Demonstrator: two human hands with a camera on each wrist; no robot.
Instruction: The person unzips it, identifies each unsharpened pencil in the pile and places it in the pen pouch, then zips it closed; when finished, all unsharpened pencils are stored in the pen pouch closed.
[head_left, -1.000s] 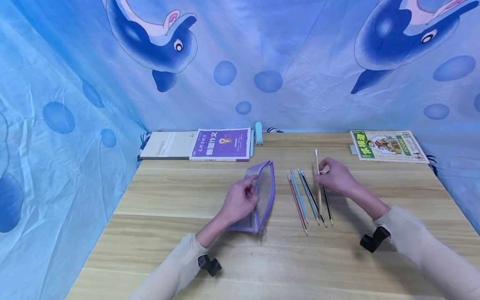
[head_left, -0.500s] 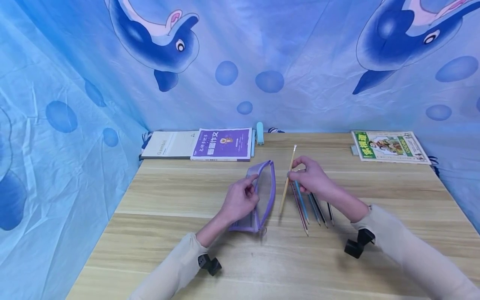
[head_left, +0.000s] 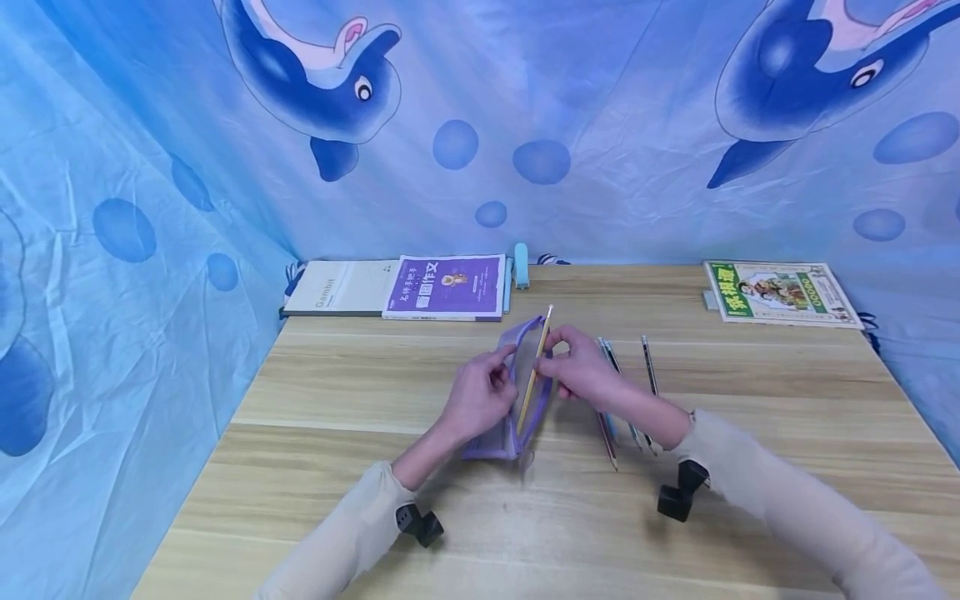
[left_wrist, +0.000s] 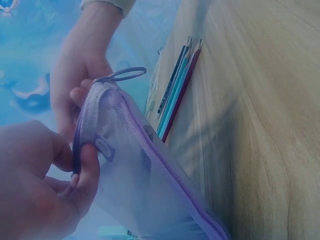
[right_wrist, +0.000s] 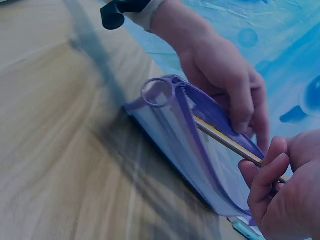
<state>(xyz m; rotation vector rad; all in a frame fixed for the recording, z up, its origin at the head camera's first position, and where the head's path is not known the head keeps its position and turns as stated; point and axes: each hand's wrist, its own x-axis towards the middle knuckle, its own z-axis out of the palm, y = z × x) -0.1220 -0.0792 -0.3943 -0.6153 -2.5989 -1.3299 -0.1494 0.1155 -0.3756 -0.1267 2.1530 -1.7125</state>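
Observation:
A purple mesh pencil case (head_left: pixel 491 442) stands with its zipped mouth spread wide. My left hand (head_left: pixel 480 396) pinches one edge of that mouth between thumb and fingers, as the left wrist view shows close up. In my right hand (head_left: pixel 581 367) a yellow pencil (head_left: pixel 531 387) is held near its upper end, slanting over the mouth. The pencil's lower part lies inside the opening in the right wrist view (right_wrist: pixel 225 140). Several other pencils (head_left: pixel 651 367) lie on the table to the right of the case, partly covered by my right hand and forearm.
At the back left lie a purple book (head_left: pixel 446 287) and a pale notebook (head_left: pixel 337 287), with a light-blue stapler-like object (head_left: pixel 521 265) beside them. A green-and-white book (head_left: pixel 780 292) is at the back right. Blue dolphin-print cloth (head_left: pixel 540 125) hangs behind the wooden table (head_left: pixel 600 542).
My right hand has lifted the yellow pencil from among the others and carried it left to the case, its lower end now in the mouth. The left hand keeps its hold.

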